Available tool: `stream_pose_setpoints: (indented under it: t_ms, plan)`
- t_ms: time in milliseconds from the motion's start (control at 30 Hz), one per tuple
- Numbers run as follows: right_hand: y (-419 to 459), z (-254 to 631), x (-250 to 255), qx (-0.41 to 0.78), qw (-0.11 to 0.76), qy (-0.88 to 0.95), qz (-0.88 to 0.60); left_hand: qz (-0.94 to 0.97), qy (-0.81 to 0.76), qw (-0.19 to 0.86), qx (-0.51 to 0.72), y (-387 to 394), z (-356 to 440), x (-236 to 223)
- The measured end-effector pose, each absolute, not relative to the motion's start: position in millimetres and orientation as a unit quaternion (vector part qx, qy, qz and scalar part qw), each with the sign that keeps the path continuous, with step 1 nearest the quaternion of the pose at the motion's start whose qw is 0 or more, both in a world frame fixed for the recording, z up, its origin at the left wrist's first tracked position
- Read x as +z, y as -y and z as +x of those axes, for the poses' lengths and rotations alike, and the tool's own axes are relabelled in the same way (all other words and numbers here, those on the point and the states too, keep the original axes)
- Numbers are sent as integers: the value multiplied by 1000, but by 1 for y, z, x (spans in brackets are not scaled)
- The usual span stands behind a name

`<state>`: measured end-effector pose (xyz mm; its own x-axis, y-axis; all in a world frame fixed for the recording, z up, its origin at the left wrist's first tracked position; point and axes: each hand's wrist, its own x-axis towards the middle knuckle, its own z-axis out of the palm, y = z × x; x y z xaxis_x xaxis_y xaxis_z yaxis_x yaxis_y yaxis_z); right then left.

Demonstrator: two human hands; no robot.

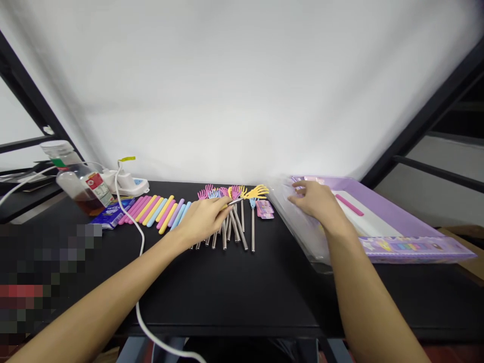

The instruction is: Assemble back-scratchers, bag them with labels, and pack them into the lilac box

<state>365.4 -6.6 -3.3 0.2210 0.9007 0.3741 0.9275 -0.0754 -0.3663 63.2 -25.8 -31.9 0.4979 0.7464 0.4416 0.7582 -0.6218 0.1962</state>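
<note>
My left hand [204,218] is closed around a back scratcher [257,192] with a yellow hand-shaped head and a metal shaft, its head pointing right. Beneath and beside that hand lies a pile of back scratchers [236,229] with pink, blue and yellow heads and bare metal rods. Left of it is a row of pastel handle sleeves [163,210] in pink, yellow, blue and purple. My right hand [315,201] reaches over clear plastic bags [302,227], fingers bent, thumb and fingertips apart at the bags' upper part.
A purple display box [393,201] on the right holds a pink sleeve [350,205]. Small pink cards [264,209] lie by the pile. On the left are a bottle [81,181], a blue packet [112,214], a power strip [134,185] and a white cable [141,237] crossing the black table [234,292].
</note>
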Motion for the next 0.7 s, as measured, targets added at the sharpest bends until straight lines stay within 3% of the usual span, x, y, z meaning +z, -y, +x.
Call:
stream_pose_setpoints:
  t_ms: [133,433,600,700]
  plan:
    - [2,369,-14,-51,179,608,-772,-873,423,11,-244,27,64,-34]
    - [4,362,-6,-80,164,579,-795,-869,422,8,-258,29,63,-30]
    - [6,360,-3,-66,183,577,-793,-868,422,5,-262,31,62,-29]
    - [13,350,7,-65,251,591,-764,-862,421,-30,-279,33,65,-27]
